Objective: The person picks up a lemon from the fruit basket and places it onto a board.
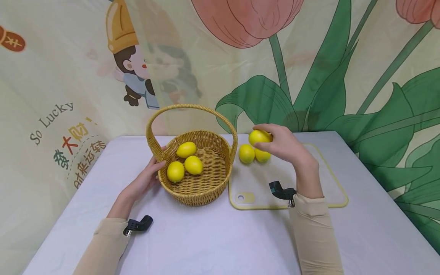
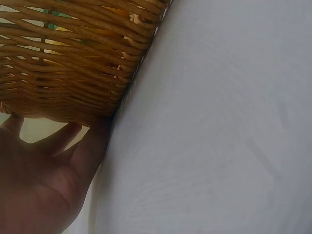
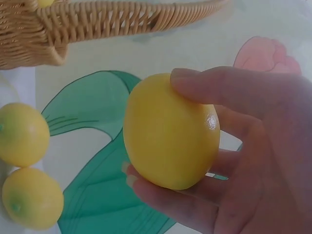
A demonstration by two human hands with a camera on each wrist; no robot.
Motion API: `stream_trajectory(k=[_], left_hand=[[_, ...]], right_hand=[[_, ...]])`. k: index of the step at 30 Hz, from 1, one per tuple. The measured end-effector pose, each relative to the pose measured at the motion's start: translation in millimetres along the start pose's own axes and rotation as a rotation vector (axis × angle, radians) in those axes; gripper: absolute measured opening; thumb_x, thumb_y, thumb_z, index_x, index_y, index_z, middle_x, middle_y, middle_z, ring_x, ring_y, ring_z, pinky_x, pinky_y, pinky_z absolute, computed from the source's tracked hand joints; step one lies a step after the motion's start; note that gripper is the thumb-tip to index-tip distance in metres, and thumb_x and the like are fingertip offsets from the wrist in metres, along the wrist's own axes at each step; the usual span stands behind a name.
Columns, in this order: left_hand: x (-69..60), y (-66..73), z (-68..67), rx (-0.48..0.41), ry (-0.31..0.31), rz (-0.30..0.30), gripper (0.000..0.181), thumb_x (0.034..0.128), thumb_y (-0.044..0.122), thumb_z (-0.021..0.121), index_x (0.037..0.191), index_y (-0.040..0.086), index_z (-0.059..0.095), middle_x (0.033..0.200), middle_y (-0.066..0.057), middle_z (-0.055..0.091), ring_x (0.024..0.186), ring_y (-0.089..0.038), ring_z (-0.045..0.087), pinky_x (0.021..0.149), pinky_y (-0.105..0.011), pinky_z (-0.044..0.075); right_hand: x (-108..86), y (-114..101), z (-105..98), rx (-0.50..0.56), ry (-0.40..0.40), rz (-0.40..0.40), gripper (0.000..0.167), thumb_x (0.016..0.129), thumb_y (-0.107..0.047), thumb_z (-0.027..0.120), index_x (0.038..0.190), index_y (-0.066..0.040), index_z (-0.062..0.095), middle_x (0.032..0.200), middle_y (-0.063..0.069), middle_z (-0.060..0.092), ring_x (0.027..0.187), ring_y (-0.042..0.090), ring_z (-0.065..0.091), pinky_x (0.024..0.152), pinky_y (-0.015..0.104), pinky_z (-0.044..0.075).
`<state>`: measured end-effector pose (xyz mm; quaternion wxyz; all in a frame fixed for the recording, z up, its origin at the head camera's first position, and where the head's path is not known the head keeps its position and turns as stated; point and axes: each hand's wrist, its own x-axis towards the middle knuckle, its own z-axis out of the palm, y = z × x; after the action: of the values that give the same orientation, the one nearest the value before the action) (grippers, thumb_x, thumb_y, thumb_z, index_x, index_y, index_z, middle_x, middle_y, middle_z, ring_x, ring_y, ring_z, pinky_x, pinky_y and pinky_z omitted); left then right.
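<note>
Currently your right hand [image 1: 284, 144] grips one lemon [image 3: 170, 131] near two lemons [image 1: 246, 153] on a cutting board [image 1: 261, 183]; your left hand [image 1: 144, 178], fingers spread, touches the wicker basket [image 1: 197, 199].

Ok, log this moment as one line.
right hand: holds raised lemon | left hand: touches basket | inside basket: three lemons | cutting board: two lemons

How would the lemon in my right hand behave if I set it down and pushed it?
The lemon would probably roll, since its sides are rounded. Its smooth, glossy skin may be a bit slippery. It seems fairly firm, as no dent shows where your right hand grips it.
</note>
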<state>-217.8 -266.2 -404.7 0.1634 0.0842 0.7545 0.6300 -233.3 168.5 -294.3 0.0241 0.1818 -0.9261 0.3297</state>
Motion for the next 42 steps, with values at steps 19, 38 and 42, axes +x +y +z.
stream_trajectory(k=[19,38,42], left_hand=[[3.0,-0.1,2.7,-0.001,0.001,-0.003,0.064,0.1064,0.039,0.035,0.159,0.037,-0.002,0.169,-0.010,-0.001,0.154,-0.036,0.008,0.121,-0.062,0.014],[-0.9,-1.4,1.2,0.002,0.010,0.015,0.065,0.1064,0.040,0.035,0.159,0.035,-0.003,0.168,-0.010,-0.002,0.153,-0.034,0.008,0.120,-0.060,0.015],[-0.4,-1.6,1.3,0.004,0.007,0.019,0.065,0.1064,0.040,0.035,0.159,0.035,-0.004,0.168,-0.010,-0.002,0.153,-0.034,0.008,0.120,-0.060,0.015]], right_hand=[[6.4,41,0,-0.064,0.022,0.152,0.052,0.094,-0.033,0.061,0.142,-0.014,0.054,0.137,0.013,0.058,0.111,0.031,0.052,0.092,0.047,0.047],[8.9,76,10,-0.048,0.071,0.298,0.061,0.095,-0.035,0.058,0.148,-0.008,0.045,0.143,0.020,0.053,0.113,0.035,0.051,0.094,0.050,0.047],[8.9,80,14,-0.049,0.069,0.325,0.061,0.094,-0.033,0.058,0.147,-0.005,0.046,0.138,0.021,0.055,0.110,0.035,0.050,0.092,0.047,0.046]])
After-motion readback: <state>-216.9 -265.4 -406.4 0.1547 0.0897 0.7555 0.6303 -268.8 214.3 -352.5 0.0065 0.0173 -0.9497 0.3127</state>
